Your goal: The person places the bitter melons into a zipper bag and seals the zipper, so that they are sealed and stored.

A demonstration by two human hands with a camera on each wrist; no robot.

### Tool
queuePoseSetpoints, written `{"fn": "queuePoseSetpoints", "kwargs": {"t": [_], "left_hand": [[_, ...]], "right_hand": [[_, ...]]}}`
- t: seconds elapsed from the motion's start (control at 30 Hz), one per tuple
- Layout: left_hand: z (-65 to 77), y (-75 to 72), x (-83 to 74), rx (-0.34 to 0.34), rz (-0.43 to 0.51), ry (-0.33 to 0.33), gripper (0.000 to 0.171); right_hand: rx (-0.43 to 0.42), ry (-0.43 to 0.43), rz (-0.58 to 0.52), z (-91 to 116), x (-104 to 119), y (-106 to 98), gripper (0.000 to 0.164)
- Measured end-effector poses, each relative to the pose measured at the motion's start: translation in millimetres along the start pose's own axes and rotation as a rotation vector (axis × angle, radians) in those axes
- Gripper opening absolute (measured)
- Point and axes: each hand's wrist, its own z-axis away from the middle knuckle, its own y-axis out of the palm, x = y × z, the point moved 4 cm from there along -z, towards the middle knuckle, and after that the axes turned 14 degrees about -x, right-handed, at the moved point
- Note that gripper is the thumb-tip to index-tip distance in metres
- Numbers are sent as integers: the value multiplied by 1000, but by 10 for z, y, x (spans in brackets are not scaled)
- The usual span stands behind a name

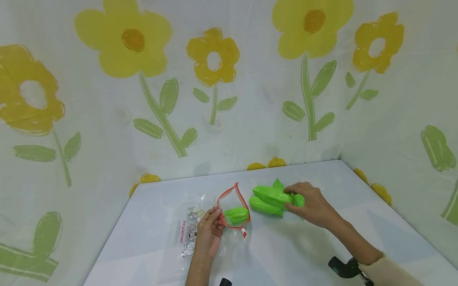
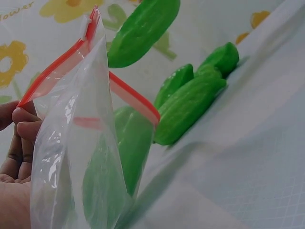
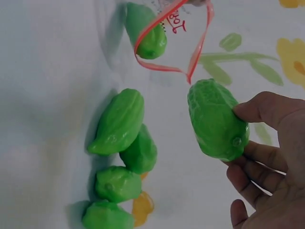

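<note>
A clear zip bag with a red zip edge (image 1: 249,214) lies with its mouth spread, and my left hand (image 1: 208,234) pinches one side of that edge. Just inside the mouth rests a ridged green toy gourd (image 1: 237,215), seen through the plastic in the left wrist view. To the right of the bag, my right hand (image 1: 315,204) holds another green toy gourd (image 3: 217,119) between thumb and fingers, raised above the table near the opening. Several more loose gourds (image 3: 119,121) sit clustered on the table beneath it.
The white table (image 1: 143,238) meets a flower-printed cloth (image 1: 243,139) along its back and sides. Cartoon figures and red lettering (image 1: 183,230) are printed on the bag. A black wrist camera mount (image 1: 345,267) sits by the right sleeve.
</note>
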Motion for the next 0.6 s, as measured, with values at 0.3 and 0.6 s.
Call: {"fn": "queuePoseSetpoints", "kwargs": {"t": [0.3,0.6], "left_hand": [[-6,-12,0,-11,-11,1,11],[10,-8,-12,-18,-17,4,11]], "right_hand": [[13,-32,-34,-81,164,190,34],[28,-75,-42,-126,271,407,32]]}}
